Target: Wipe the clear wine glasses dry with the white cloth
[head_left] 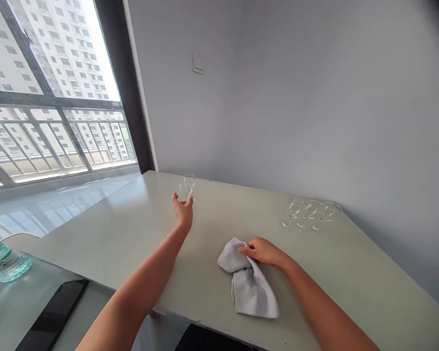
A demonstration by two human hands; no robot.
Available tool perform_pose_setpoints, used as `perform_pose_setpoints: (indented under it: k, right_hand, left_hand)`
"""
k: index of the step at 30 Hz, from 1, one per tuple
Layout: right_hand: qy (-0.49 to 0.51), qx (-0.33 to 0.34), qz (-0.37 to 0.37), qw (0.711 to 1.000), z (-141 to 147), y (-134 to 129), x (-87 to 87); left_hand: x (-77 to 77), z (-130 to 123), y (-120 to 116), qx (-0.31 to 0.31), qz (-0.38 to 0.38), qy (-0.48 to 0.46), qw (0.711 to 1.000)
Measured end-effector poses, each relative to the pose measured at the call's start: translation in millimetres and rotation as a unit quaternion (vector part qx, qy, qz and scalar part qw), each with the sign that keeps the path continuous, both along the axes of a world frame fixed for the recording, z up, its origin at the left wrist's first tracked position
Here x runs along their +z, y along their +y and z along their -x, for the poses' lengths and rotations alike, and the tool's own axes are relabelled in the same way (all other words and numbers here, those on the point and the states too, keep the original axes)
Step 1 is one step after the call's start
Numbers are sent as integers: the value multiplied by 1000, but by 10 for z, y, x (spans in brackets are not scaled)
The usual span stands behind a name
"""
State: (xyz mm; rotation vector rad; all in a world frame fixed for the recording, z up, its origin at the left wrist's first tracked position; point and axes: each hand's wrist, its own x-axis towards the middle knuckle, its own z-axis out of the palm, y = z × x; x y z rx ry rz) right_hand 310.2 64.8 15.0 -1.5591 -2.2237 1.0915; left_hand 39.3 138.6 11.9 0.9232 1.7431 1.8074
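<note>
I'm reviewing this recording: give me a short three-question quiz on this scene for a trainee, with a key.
1. Which object is the left hand closest to?
2. True or false: the right hand is on the grey towel.
3. How many clear glasses are grouped at the right side of the table?

Key:
1. A small clear stemmed glass
2. True
3. Three
</note>
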Motion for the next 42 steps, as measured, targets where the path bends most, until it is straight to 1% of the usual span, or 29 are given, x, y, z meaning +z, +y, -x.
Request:
perform_pose_setpoints:
  k: [2,4,6,7,9,11,12,14,17,19,22,24,26,27,28,31,33,34,37,40,42]
  right_hand:
    - [49,-15,-6,999,43,0,-91]
    - [125,-45,0,991,43,-2,-164]
    - [231,-89,37,968,21,-16,-194]
    - [289,-111,69,948,7,-26,-191]
    - [401,-150,132,894,-17,-45,-160]
    - [481,-183,165,841,-33,-57,-118]
    - [507,-199,169,822,-37,-61,-100]
    - [536,-228,158,797,-41,-67,-75]
    - [558,-261,119,779,-40,-84,-54]
    - [570,-280,86,767,-36,-102,-31]
    - [588,-303,22,750,-15,-146,31]
    - [594,-305,-30,744,12,-191,84]
    - [584,-292,-71,754,54,-251,131]
    - [571,-276,-81,769,79,-283,148]
    - [555,-251,-80,789,108,-314,157]
    - [490,-138,-47,859,190,-377,138]
    - [439,-89,-49,893,224,-381,91]
    - [413,-80,-59,905,231,-373,64]
    - [358,-70,-65,929,208,-332,9]
    - [339,-46,-33,939,155,-306,7]
    - [335,-35,2,942,131,-300,11]
  left_hand:
    - [-66,162,116,-40,33,-15,999]
    - [-123,253,196,-71,44,-21,996]
    - [-161,290,249,-104,49,-22,993]
    - [-173,295,266,-115,49,-21,992]
    - [-180,287,281,-125,47,-13,991]
    - [-170,253,265,-128,44,-2,991]
    - [-160,222,244,-130,42,15,991]
    - [-135,117,174,-130,39,82,987]
    - [-107,-134,9,-144,18,217,965]
    - [-109,-326,-124,-185,-3,273,944]
    - [-145,-568,-302,-256,-26,343,903]
    - [-178,-671,-381,-277,-37,398,874]
    - [-206,-729,-429,-287,-48,448,845]
    - [-216,-746,-444,-288,-53,468,834]
    - [-222,-756,-454,-290,-59,484,823]
    - [-228,-767,-471,-295,-73,510,805]
    - [-226,-765,-478,-293,-80,523,796]
    - [-224,-765,-484,-293,-84,530,791]
    - [-210,-774,-515,-299,-91,545,778]
    - [-190,-805,-571,-308,-90,552,770]
    - [-181,-831,-610,-316,-99,574,749]
